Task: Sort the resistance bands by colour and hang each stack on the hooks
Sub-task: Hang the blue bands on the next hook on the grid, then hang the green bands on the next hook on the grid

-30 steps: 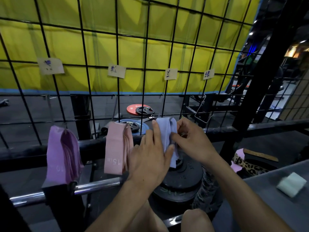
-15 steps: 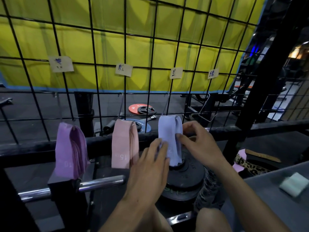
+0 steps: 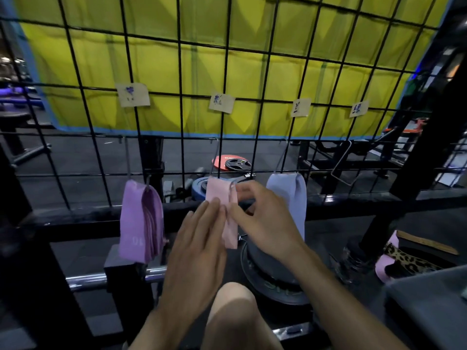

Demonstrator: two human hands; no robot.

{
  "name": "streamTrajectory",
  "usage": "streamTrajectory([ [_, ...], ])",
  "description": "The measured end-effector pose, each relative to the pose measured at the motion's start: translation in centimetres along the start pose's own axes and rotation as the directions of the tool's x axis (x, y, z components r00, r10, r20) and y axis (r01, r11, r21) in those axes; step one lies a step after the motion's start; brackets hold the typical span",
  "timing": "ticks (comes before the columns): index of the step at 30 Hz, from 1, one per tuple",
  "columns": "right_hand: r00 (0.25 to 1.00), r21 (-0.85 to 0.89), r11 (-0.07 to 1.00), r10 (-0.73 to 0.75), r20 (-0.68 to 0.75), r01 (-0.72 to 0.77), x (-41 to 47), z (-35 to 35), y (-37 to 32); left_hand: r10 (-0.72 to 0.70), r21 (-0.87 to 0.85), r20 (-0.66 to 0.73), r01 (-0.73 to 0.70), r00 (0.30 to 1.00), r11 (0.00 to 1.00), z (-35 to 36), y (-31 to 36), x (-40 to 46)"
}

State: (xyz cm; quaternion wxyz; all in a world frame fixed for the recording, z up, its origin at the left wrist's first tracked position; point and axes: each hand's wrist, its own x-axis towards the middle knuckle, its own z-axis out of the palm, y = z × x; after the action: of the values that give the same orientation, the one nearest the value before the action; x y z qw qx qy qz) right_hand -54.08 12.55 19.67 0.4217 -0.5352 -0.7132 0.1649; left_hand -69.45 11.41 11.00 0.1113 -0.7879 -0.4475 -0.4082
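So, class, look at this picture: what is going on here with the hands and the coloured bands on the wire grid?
A person is sorting fabric resistance bands onto hooks on a black wire grid. Three stacks hang there: the purple band stack on the left, the pink band stack in the middle, the pale blue band stack on the right. The left hand lies flat against the pink stack while the right hand pinches its edge. A fourth hook, further right, hangs bare.

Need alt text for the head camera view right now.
Both hands work the pink band stack hanging on the wire grid: left hand flat against it, right hand pinching it. Purple stack hangs left, blue stack right.
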Motion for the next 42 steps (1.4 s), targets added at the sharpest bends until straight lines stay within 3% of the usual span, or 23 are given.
streamTrajectory([
  [10, 0.998, 0.036, 0.998, 0.056, 0.003, -0.056, -1.2, -0.2, 1.5, 0.07, -0.072, 0.053, -0.066, 0.996, 0.995, -1.0, -1.8, -1.6],
  [13, 0.998, 0.037, 0.998, 0.05, -0.027, -0.049, -3.2, -1.6, 1.8, 0.14, -0.087, 0.008, -0.139, 0.99, 0.986, -1.2, -0.6, -1.7],
  [17, 0.993, 0.114, 0.992, 0.073, -0.093, -0.062, -6.3, -6.9, 3.3, 0.263, -0.267, -0.017, -0.258, 0.965, 0.928, 0.1, 3.9, -0.5],
  [20, 0.964, 0.126, 0.977, 0.194, -0.184, -0.172, -9.3, -12.6, 6.5, 0.365, -0.415, 0.02, -0.324, 0.931, 0.85, 3.1, 8.5, 0.8],
  [23, 0.896, 0.056, 0.943, 0.33, -0.297, -0.329, -12.9, -18.3, 10.5, 0.456, -0.511, 0.105, -0.345, 0.884, 0.787, 7.2, 14.1, 3.2],
  [26, 0.781, 0.049, 0.861, 0.482, -0.396, -0.507, -16.9, -23.5, 15.9, 0.525, -0.583, 0.138, -0.36, 0.84, 0.728, 12.4, 20.5, 5.4],
  [29, 0.667, 0.012, 0.742, 0.609, -0.43, -0.67, -20.6, -28.0, 22.0, 0.566, -0.68, 0.294, -0.248, 0.77, 0.69, 17.9, 26.7, 7.0],
  [32, 0.514, 0.084, 0.618, 0.715, -0.473, -0.782, -23.2, -31.7, 27.1, 0.579, -0.705, 0.465, -0.115, 0.67, 0.7, 24.3, 32.3, 8.0],
  [35, 0.41, 0.135, 0.534, 0.766, -0.494, -0.835, -24.6, -33.5, 32.1, 0.531, -0.631, 0.629, -0.027, 0.568, 0.776, 31.0, 37.2, 9.1],
  [39, 0.345, 0.143, 0.446, 0.826, -0.445, -0.883, -26.1, -33.5, 38.0, 0.405, -0.546, 0.744, 0.135, 0.531, 0.827, 38.5, 41.3, 9.9],
  [42, 0.349, 0.144, 0.454, 0.819, -0.455, -0.879, -25.7, -33.5, 40.7, 0.349, -0.517, 0.77, 0.201, 0.534, 0.832, 42.6, 42.7, 10.0],
])
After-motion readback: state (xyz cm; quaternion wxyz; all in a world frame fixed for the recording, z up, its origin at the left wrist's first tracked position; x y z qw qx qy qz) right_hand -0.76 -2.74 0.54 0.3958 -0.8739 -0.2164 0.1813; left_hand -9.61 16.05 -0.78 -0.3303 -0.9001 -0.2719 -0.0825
